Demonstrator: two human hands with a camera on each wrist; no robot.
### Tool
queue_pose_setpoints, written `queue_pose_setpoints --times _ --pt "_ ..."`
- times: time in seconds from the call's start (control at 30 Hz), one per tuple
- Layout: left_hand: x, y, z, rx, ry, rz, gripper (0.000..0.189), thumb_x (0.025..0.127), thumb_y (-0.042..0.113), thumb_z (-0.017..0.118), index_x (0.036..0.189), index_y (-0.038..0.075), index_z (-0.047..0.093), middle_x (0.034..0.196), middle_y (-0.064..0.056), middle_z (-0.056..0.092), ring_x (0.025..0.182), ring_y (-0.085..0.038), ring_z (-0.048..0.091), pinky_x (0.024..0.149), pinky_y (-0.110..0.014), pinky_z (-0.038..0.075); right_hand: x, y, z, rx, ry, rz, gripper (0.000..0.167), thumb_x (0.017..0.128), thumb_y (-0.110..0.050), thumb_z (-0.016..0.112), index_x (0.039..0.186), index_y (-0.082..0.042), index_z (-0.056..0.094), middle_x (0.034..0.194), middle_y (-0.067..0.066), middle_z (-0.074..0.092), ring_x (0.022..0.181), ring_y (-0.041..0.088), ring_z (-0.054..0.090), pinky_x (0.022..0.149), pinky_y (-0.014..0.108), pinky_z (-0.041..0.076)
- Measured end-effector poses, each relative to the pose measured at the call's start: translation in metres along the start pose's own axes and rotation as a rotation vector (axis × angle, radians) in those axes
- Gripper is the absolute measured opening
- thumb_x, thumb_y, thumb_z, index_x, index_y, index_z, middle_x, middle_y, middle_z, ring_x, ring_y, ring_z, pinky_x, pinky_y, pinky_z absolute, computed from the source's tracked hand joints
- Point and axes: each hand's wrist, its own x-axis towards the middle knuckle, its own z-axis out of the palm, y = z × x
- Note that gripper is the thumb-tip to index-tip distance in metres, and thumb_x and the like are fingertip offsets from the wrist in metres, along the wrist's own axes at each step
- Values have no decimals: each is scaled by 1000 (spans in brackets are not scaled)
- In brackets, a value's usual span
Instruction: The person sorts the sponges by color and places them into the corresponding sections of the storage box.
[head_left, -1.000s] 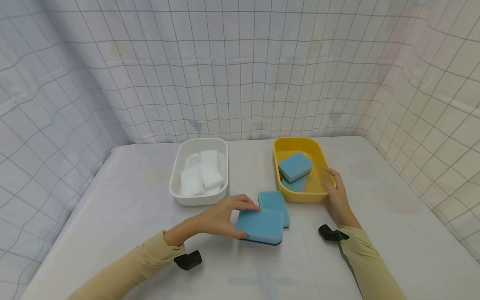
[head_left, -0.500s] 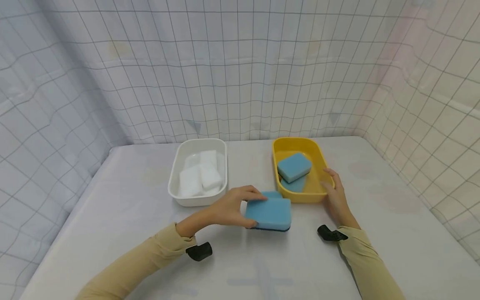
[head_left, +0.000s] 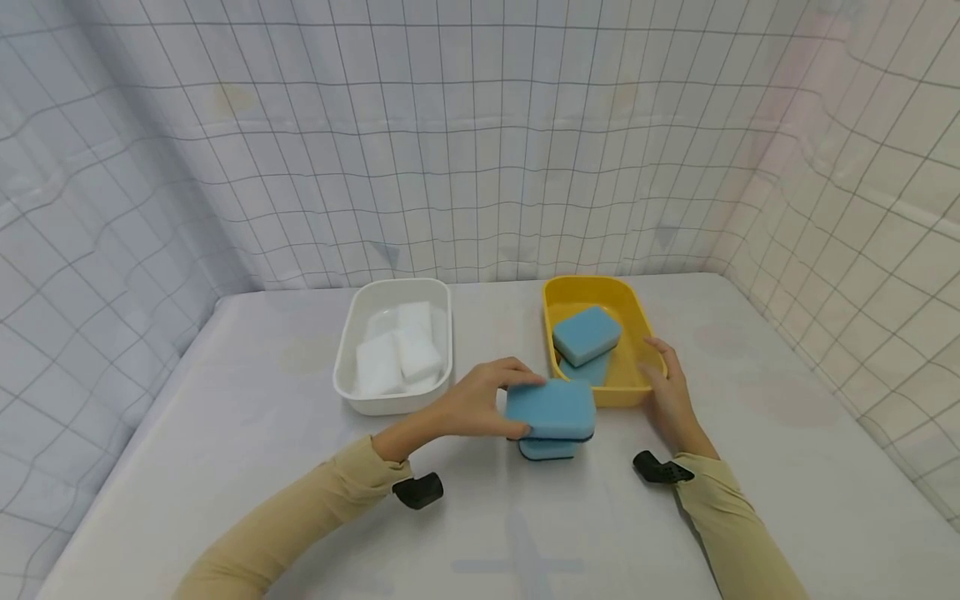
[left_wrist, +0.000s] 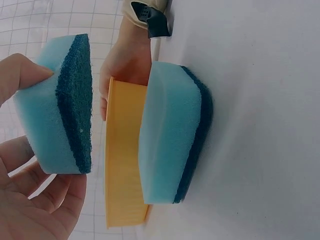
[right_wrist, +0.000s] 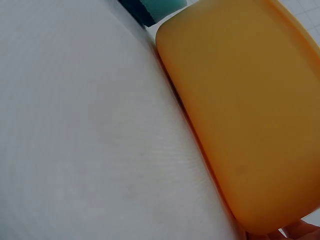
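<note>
My left hand [head_left: 482, 402] pinches a light-blue sponge [head_left: 551, 408] with a dark scouring layer underneath, thumb on one side and fingers on the other. In the left wrist view this held sponge [left_wrist: 60, 107] is up off the table, apart from a second blue sponge [left_wrist: 172, 135] that lies on the table beside the yellow tub [left_wrist: 125, 155]. From the head view the held sponge covers most of that second sponge [head_left: 547, 450]. My right hand [head_left: 670, 396] grips the right front rim of the yellow tub [head_left: 641, 333], thumb inside. Two blue sponges [head_left: 587, 333] lie stacked in the tub.
A white tub [head_left: 341, 367] with several white blocks [head_left: 378, 364] stands to the left of the yellow one. Grid-patterned curtains [head_left: 480, 150] rise behind the table and along both sides. The white tabletop [head_left: 517, 533] stretches in front.
My left hand has carried its sponge forward and to the right, over the sponge on the table and close to the yellow tub's front. The right hand stays at the tub's rim.
</note>
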Motion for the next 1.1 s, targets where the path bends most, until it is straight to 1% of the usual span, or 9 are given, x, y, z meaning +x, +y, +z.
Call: queue_pose_setpoints --times 0.23,0.37,0.47,0.6,0.7,0.8,0.9,1.0,1.1 --pt "16 5 2 -1 54 -36 56 75 21 73 127 7 58 120 -9 57 106 -19 55 93 -33 50 -1 -1 0 17 4 -6 47 97 -13 41 143 -11 28 156 8 12 133 19 22 85 5 34" --pt "24 6 2 -15 68 -56 57 75 21 72 128 6 57 121 -10 56 106 -21 54 94 -39 50 -1 -1 0 22 6 4 48 97 -13 41 143 -11 27 156 7 12 131 18 23 84 6 37" --pt "27 4 3 -37 71 -68 57 75 20 72 128 6 57 121 -11 56 106 -22 53 95 -45 49 -1 -1 -1 2 7 7 48 97 -12 40 143 -11 27 157 6 12 135 18 20 90 9 34" --pt "30 2 4 -54 79 -88 56 75 19 72 128 5 57 121 -12 55 106 -23 52 95 -46 49 -1 -2 0 -15 9 -2 48 97 -9 39 144 -10 27 157 5 14 139 17 16 102 19 26" --pt "33 1 4 -44 88 -97 56 75 19 71 128 5 58 120 -12 55 105 -24 52 94 -44 50 -1 -2 1 -5 11 -6 48 97 -9 39 144 -10 27 156 4 14 139 17 15 102 20 26" --pt "37 1 5 -23 92 -107 55 75 20 71 127 6 58 120 -12 55 104 -22 52 92 -39 51 -1 -2 0 4 10 -2 48 98 -10 39 144 -12 26 156 3 14 138 16 17 95 12 29" --pt "43 2 6 11 83 -121 56 75 22 71 127 7 58 117 -12 56 101 -21 52 88 -33 51 -1 -2 0 9 8 1 48 98 -11 39 144 -12 26 156 3 14 136 16 19 88 7 32" --pt "48 1 7 45 71 -136 57 75 24 71 127 8 59 116 -11 56 99 -19 52 86 -29 50 -2 -2 0 20 6 6 48 98 -11 39 144 -11 27 156 4 13 133 16 22 85 7 35" --pt "52 0 7 64 60 -150 57 75 26 70 128 8 59 118 -11 56 100 -19 52 86 -30 50 -2 -2 1 25 4 8 47 97 -10 39 143 -11 27 156 5 13 132 16 23 84 7 37"
